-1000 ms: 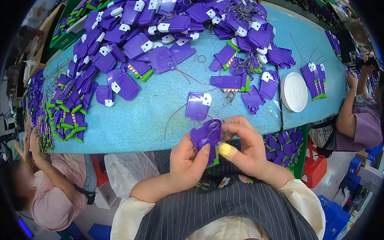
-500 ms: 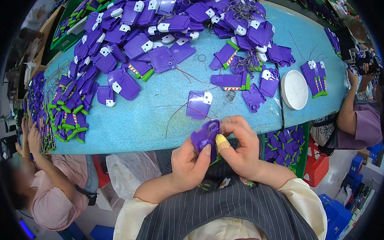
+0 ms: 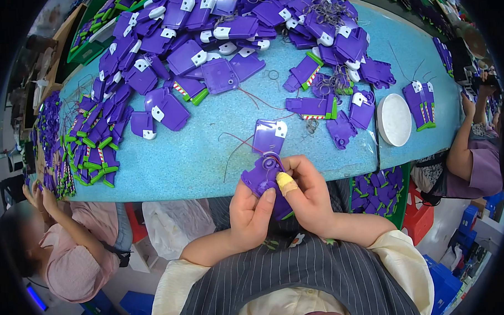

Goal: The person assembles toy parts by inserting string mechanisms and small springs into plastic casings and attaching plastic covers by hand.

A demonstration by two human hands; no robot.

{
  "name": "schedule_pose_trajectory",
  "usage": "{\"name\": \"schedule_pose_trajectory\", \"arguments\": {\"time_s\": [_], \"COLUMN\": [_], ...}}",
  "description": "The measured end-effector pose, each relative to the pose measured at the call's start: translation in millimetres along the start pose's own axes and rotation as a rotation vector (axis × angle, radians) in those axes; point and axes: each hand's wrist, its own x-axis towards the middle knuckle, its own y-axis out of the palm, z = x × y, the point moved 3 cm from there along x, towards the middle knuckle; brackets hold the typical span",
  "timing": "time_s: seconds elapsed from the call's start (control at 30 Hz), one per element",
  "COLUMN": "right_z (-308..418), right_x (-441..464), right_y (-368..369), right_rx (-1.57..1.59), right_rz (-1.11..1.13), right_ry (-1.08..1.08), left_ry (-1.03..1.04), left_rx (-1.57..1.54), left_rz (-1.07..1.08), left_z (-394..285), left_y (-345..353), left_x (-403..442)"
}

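Note:
Between my hands, at the table's near edge, is a purple plastic part [image 3: 257, 177] with a round ring-shaped socket at its upper end. My left hand [image 3: 250, 216] grips its left side, thumb pressed on the face. My right hand [image 3: 308, 197] is closed at the right edge, its thumb wrapped in a yellow cover [image 3: 287, 182]; a thin wire runs beside these fingertips, and whether they pinch it I cannot tell. Dark and red wires [image 3: 237, 137] trail from the part to the upper left. Just beyond lies another purple panel [image 3: 269, 136] with a white corner.
A large heap of purple panels [image 3: 187, 57] covers the back of the table [image 3: 191, 165]. Purple-and-green pieces [image 3: 96, 157] pile up at left. A white bowl [image 3: 394, 120] stands at right, beside a finished-looking pair [image 3: 419, 104]. One person [image 3: 72, 247] sits at left, another [image 3: 474, 161] at right.
The held part has turned so its broad face and round socket now show. My right hand has shifted slightly left and down along its edge.

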Motion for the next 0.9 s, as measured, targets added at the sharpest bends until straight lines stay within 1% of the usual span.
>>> {"name": "schedule_pose_trajectory", "arguments": {"time_s": [0.07, 0.1, 0.17, 0.2, 0.27, 0.37, 0.4, 0.43, 0.47, 0.5, 0.53, 0.57, 0.6, 0.63, 0.67, 0.7, 0.73, 0.77, 0.83, 0.87, 0.9], "right_z": [-5.3, -4.3, 4.4, 5.2, 17.8, 25.3, 30.1, 30.4, 30.1, 35.9, 36.2, 34.2, 35.1, 32.7, 37.2, 43.2, 53.7, 51.2, 42.2, 36.6, 36.1], "right_x": [2.1, 3.2, 6.5, 10.3, 16.6, 22.0, 24.0, 27.0, 28.5, 31.8, 34.4, 33.6, 33.4, 36.1, 42.7, 45.8, 51.8, 58.8, 67.2, 70.4, 71.7], "right_y": [4.0, 4.8, 4.9, 3.3, 2.9, -0.3, -4.7, -9.2, -13.1, -18.5, -21.9, -23.9, -25.2, -24.5, -26.5, -29.4, -27.5, -24.0, -10.7, -10.1, -12.3], "right_rx": [0.191, 0.19, -0.055, -0.058, -0.575, -0.669, -0.67, -0.622, -0.569, -0.57, -0.498, -0.423, -0.424, -0.428, -0.51, -0.577, -0.978, -0.969, -1.273, -1.266, -1.267], "right_rz": [-0.055, -0.054, -0.031, -0.026, 0.0, 0.028, 0.029, 0.154, 0.276, 0.277, 0.384, 0.489, 0.503, 0.506, 0.29, 0.069, 0.009, 0.013, 0.027, 0.095, 0.107], "right_ry": [0.089, 0.09, -0.036, -0.036, -0.449, -0.463, -0.463, -0.279, -0.094, -0.094, 0.08, 0.253, 0.164, 0.157, -0.087, -0.325, -0.485, -0.486, -0.555, -0.518, -0.509], "left_ry": [-0.005, -0.005, -0.005, 0.004, 0.015, 0.012, -0.022, -0.059, -0.061, -0.162, -0.263, -0.26, -0.303, -0.342, -0.337, -0.375, -0.411, -0.412, -0.486, -0.502, -0.508], "left_rx": [-0.017, -0.005, 0.005, -0.019, -0.044, 0.027, 0.081, 0.133, 0.132, 0.103, 0.075, 0.075, -0.03, -0.135, -0.134, -0.154, -0.171, -0.165, -0.196, -0.204, -0.214], "left_rz": [-0.012, -0.011, -0.012, -0.01, -0.013, -0.027, 0.019, 0.064, 0.062, 0.114, 0.167, 0.166, 0.121, 0.076, 0.073, 0.076, 0.078, 0.07, 0.099, 0.108, 0.1], "left_z": [-0.5, -0.9, -2.0, -2.8, -4.7, -8.2, -9.4, -10.2, -13.7, -16.1, -17.5, -20.0, -20.8, -21.3, -23.5, -25.1, -25.6, -24.4, -18.1, -16.9, -16.9], "left_y": [-3.2, -4.8, -8.2, -9.8, -12.4, -16.6, -19.3, -21.4, -23.3, -22.7, -20.9, -19.5, -18.6, -17.8, -17.3, -17.2, -16.9, -16.4, -13.5, -13.0, -12.5], "left_x": [1.0, 0.4, -0.8, -0.8, -1.0, -1.4, -3.1, -5.4, -6.6, -6.7, -7.6, -8.9, -11.0, -12.6, -15.5, -20.8, -24.6, -25.8, -29.9, -31.8, -33.6]}}
